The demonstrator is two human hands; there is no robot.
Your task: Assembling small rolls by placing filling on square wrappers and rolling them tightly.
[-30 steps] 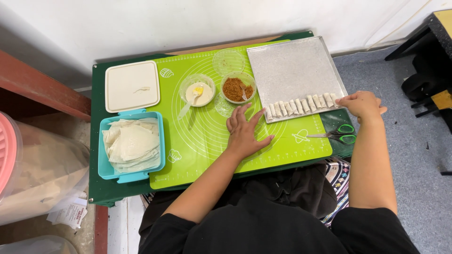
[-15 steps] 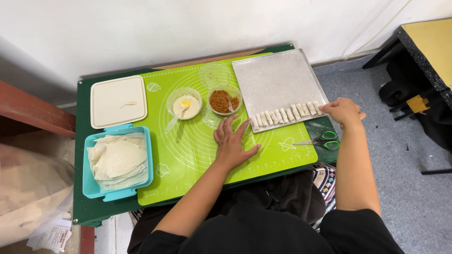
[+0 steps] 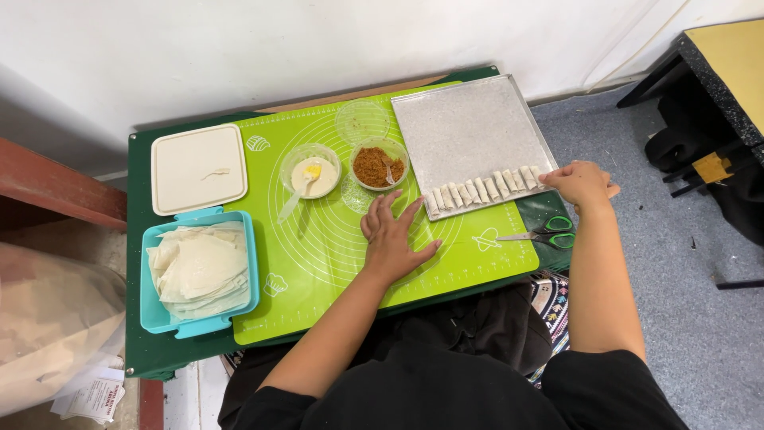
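Observation:
My left hand (image 3: 392, 233) lies flat and spread on the green silicone mat (image 3: 318, 247), holding nothing. My right hand (image 3: 583, 182) rests at the right front corner of the metal tray (image 3: 469, 127), touching its edge beside the last of several small rolled pastries (image 3: 481, 189) lined along the tray's near side. A bowl of brown filling (image 3: 380, 165) with a spoon sits just beyond my left hand. Next to it is a bowl of pale paste (image 3: 310, 172) with a spoon.
Green-handled scissors (image 3: 545, 236) lie on the mat's right end. A teal box of pastry sheets (image 3: 199, 268) and its cream lid (image 3: 198, 168) stand at the left. An empty clear bowl (image 3: 362, 121) sits at the back. A dark table (image 3: 720, 72) stands at the right.
The view has shifted a little. Both hands keep about the same places on the mat and at the tray's corner.

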